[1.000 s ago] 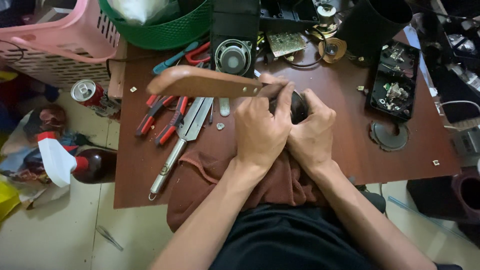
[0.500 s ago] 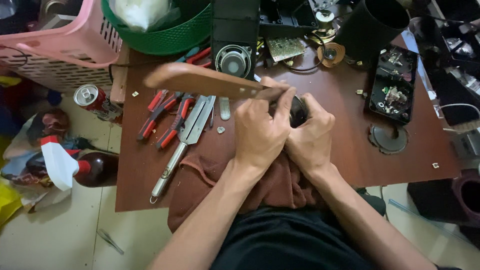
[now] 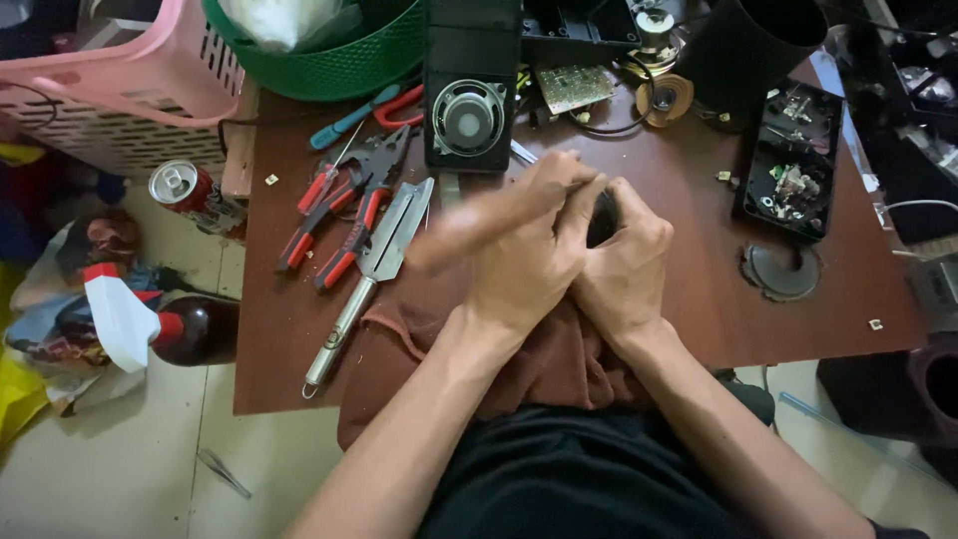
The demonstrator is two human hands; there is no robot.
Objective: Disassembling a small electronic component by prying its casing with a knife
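Note:
My two hands are pressed together over the middle of the brown table. My left hand grips a tool with a long wooden handle, which points left and is blurred by motion. A small dark object is clasped in my right hand, mostly hidden by the fingers. The tool's working end meets that object between the hands and cannot be made out. A brown cloth lies under my wrists and hangs over the table's near edge.
Red-handled pliers and metal shears lie left of my hands. A black speaker box, circuit board, black cylinder and open black casing stand behind. Green basket, pink basket, can.
The wooden handle has swung down and to the right, from pointing up-left over the pliers to lying lower beside my left hand. Both hands stay clasped on the dark object.

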